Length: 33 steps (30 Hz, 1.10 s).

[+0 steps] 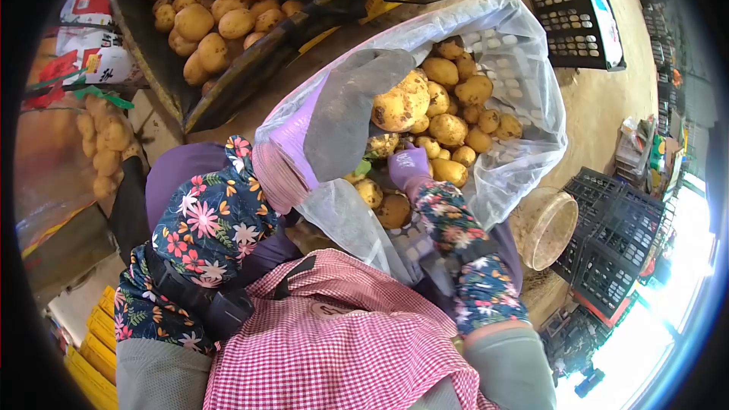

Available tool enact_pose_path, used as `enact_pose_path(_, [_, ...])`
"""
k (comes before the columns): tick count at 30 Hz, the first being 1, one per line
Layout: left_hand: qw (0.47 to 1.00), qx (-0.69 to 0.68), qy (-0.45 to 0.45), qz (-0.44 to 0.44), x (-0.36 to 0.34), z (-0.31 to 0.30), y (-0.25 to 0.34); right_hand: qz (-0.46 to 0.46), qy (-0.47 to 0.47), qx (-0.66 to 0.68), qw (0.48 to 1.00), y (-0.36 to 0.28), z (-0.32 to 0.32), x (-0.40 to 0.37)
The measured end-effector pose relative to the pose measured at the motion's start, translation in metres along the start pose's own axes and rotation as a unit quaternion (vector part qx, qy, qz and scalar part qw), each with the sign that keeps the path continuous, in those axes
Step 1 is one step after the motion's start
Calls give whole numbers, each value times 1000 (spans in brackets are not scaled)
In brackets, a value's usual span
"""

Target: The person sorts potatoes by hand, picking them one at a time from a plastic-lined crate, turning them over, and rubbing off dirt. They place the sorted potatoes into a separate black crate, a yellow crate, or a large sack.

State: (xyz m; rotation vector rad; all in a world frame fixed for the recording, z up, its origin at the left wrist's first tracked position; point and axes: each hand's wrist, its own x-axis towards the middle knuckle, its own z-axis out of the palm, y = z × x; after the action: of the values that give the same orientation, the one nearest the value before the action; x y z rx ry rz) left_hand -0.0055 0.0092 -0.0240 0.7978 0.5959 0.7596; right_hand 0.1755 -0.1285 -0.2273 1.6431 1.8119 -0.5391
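A crate lined with clear plastic (pixel 531 53) holds several potatoes (pixel 449 130), some with soil on them. My left hand (pixel 351 110), in a purple and grey glove, is closed around a large, dirt-specked potato (pixel 402 102) above the crate's left part. Lower down, my right hand (pixel 408 165), in a purple glove, reaches among the potatoes, its fingers partly hidden beside a smaller potato and a green leafy bit (pixel 362 168). What it touches is hard to make out. Two more potatoes (pixel 369 193) lie just below and left of it.
At the upper left, a dark-lined container (pixel 137 68) holds many potatoes. A black crate (pixel 558 11) stands at the upper right. To the right are a round translucent tub (pixel 543 228) and stacked black crates (pixel 616 239). Bagged potatoes (pixel 105 140) are at far left.
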Motion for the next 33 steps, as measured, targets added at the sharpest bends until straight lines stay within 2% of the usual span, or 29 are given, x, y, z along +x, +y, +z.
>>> enact_pose_path(1, [994,97,8,54,-1,-2,-2,14,46,-16,999,-8,16,13])
enact_pose_path(2, [993,106,11,50,-2,-7,1,3,-59,11,998,-11,-1,21])
enact_pose_path(3, [997,70,8,-12,-3,-10,5,-6,-166,38,985,-9,-20,26])
enact_pose_path(4, [997,30,4,-67,1,-11,8,3,-244,32,969,4,0,39])
enact_pose_path(5, [998,30,2,-58,6,-11,10,6,-237,27,971,12,20,50])
enact_pose_path(7, [999,40,5,-13,7,-11,8,32,-224,5,974,-2,-19,30])
enact_pose_path(8, [999,38,10,-18,4,-12,6,-5,-288,54,956,-2,-40,20])
enact_pose_path(9, [997,-3,21,-69,2,-7,12,-3,-280,49,959,-7,-43,16])
enact_pose_path(11, [984,-83,35,-154,4,3,24,7,-257,49,965,-5,-20,20])
enact_pose_path(12, [993,121,4,-9,3,-5,14,12,-245,58,968,-2,-10,23])
enact_pose_path(13, [992,124,6,1,3,-5,15,18,-232,79,969,1,-5,22])
enact_pose_path(15, [994,81,14,-72,4,-2,16,25,-196,153,968,9,-3,15])
enact_pose_path(16, [996,94,8,-3,5,-5,8,24,-170,213,962,16,-5,7])
enact_pose_path(17, [996,89,4,3,5,-4,8,14,-135,302,944,25,-8,-3])
enact_pose_path(19, [999,-21,14,-46,7,-2,9,-86,-24,467,880,51,-11,-32])
enact_pose_path(20, [999,0,-28,25,9,-4,8,-187,74,433,879,54,-46,-53])
enact_pose_path(21, [998,5,-42,35,8,-7,11,-286,173,387,860,53,-94,-82])
enact_pose_path(22, [999,21,-45,-11,5,-8,16,-201,73,687,694,49,-121,-106])
enact_pose_path(23, [996,38,-50,-58,2,-7,18,-100,-34,897,430,45,-137,-128])
enact_pose_path(24, [995,65,-46,-53,1,-5,12,-108,0,908,405,47,-144,-144])
enact_pose_path(25, [991,60,-67,-103,-1,-5,4,-114,22,908,402,46,-150,-156])
enact_pose_path(27, [953,154,-249,-78,-5,-16,-9,-151,133,914,353,37,-157,-166])
enact_pose_path(28, [957,162,-219,-97,-24,-2,-6,-149,147,929,306,37,-146,-160])
enact_pose_path(29, [961,170,-183,-116,-43,12,-4,-163,151,929,295,34,-148,-159])
enact_pose_path(30, [960,115,-182,-180,-45,19,-12,-185,124,935,275,30,-152,-160])
enact_pose_path(31, [977,89,-157,-110,-50,28,-25,-205,95,940,254,26,-152,-160])
enact_pose_path(32, [981,66,-141,-113,-52,30,-30,-239,103,919,297,24,-141,-154])
enact_pose_path(33, [985,40,-125,-116,-53,30,-31,-245,99,921,288,27,-134,-150])
